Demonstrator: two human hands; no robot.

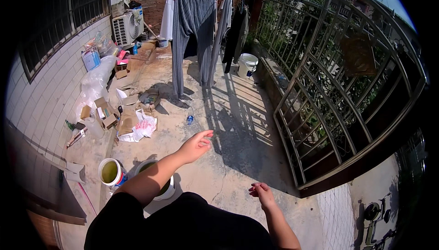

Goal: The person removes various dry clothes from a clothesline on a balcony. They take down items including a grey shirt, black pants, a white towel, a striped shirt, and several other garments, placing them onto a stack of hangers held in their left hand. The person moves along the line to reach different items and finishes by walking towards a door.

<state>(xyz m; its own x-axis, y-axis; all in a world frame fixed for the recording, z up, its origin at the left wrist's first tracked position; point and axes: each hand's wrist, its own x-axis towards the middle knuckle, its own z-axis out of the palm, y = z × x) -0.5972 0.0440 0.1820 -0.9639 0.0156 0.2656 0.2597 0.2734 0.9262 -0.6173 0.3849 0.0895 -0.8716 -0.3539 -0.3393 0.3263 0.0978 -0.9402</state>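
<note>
Two loosely curled hands, the left hand [195,147] ahead and the right hand [264,195] nearer the body, hold nothing that can be seen. Best to keep both arms in and step wide of the white bucket [168,192] behind the left hand, below its forearm. The metal gate [340,173] stands to the right of the right hand; grey striped trousers [194,16] hang well ahead of the left.
</note>
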